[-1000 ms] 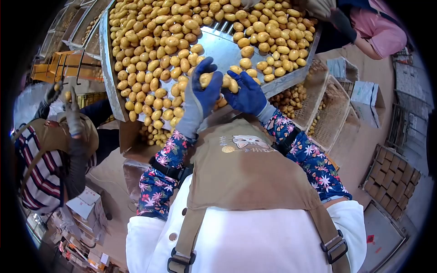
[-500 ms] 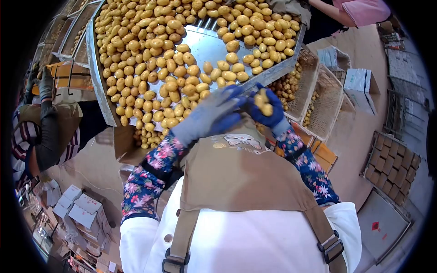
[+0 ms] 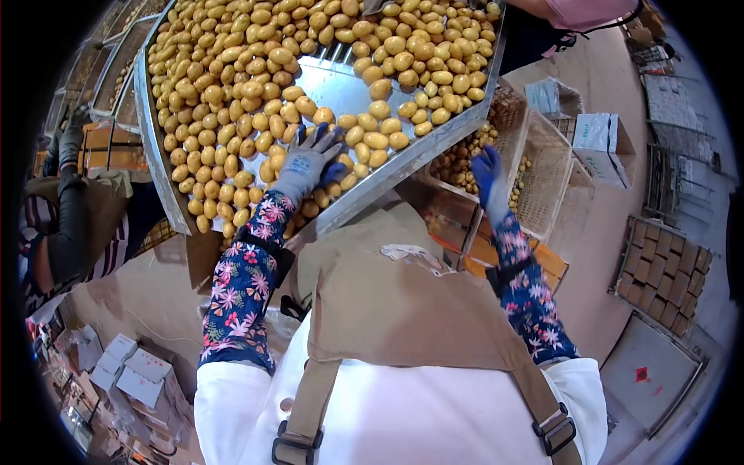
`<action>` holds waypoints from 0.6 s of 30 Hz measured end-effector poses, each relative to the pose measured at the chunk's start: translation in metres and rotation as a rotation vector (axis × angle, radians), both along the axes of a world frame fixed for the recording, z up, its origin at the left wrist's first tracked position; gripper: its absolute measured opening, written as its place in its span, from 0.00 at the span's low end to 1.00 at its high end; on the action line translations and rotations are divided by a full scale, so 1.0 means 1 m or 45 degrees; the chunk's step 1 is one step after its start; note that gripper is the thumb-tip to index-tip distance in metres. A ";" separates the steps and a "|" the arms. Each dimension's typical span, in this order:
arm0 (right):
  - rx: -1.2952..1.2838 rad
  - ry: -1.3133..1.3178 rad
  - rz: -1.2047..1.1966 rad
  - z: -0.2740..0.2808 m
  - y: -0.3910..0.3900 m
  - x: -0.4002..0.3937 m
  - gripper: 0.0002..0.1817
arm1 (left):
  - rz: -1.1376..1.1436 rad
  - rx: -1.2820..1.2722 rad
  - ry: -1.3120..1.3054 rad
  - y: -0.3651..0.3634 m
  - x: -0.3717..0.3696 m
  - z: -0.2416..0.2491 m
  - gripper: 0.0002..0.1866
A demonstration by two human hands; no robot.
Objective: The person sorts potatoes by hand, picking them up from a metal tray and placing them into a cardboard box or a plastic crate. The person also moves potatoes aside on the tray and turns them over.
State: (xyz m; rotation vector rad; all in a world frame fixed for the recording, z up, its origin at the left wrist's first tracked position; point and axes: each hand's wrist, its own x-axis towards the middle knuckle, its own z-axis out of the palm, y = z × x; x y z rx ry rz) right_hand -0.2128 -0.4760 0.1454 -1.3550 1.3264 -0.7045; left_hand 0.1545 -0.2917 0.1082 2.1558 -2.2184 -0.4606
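Observation:
Yellow potatoes [image 3: 221, 97] lie in a wide layer on a metal sorting table [image 3: 322, 81] in front of me. My left hand [image 3: 306, 167], in a grey glove with blue fingers, rests on potatoes near the table's front edge. Its fingers are spread, with potatoes under and around them. My right hand [image 3: 488, 178], gloved alike, is out to the right above the crates, fingers stretched away from me and no potato visible in it. Beside it, a plastic crate [image 3: 442, 186] holds small brownish potatoes [image 3: 465, 159].
Another plastic crate [image 3: 542, 186] with a few potatoes stands to the right, near a white carton [image 3: 601, 147]. A person [image 3: 66, 225] works at the left; a pink sleeve [image 3: 589, 12] shows at upper right. Stacked boxes [image 3: 143, 372] stand lower left, brown bundles [image 3: 663, 271] at far right.
My right hand has swung right, away from my left, and the potatoes it held no longer show. My left hand has moved left onto the potatoes on the table.

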 end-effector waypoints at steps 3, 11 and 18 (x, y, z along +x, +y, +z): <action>-0.130 0.174 0.603 0.016 -0.045 0.096 0.35 | 0.180 -0.080 -0.181 -0.005 0.018 0.018 0.24; -0.397 1.460 1.167 -0.015 -0.063 0.186 0.40 | 0.962 -0.523 0.170 0.120 0.031 -0.016 0.33; -0.257 0.652 1.009 0.010 -0.031 0.167 0.32 | 1.066 -0.343 0.093 0.194 -0.006 -0.020 0.34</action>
